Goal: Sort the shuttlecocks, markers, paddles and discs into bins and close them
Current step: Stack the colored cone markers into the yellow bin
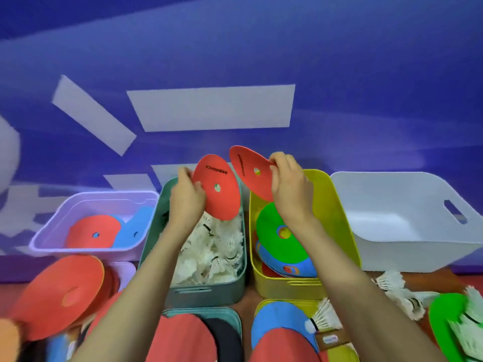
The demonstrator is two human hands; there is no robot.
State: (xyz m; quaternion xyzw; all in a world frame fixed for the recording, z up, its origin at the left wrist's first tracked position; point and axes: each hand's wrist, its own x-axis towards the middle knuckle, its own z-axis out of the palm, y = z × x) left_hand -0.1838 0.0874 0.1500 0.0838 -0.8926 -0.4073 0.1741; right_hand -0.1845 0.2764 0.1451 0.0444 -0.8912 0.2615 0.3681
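A blue wall (235, 48) marked with pale grey rectangles (211, 108) is recorded behind. A reddish-brown surface (444, 280) is noted below.

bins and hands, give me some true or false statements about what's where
1. The left hand grips a red disc, and the right hand grips a second red disc: true.
2. The teal bin holds discs: false, it holds white shuttlecocks.
3. A green disc lies on top in the yellow bin: true.
4. The white bin has its lid on: false, it stands open.
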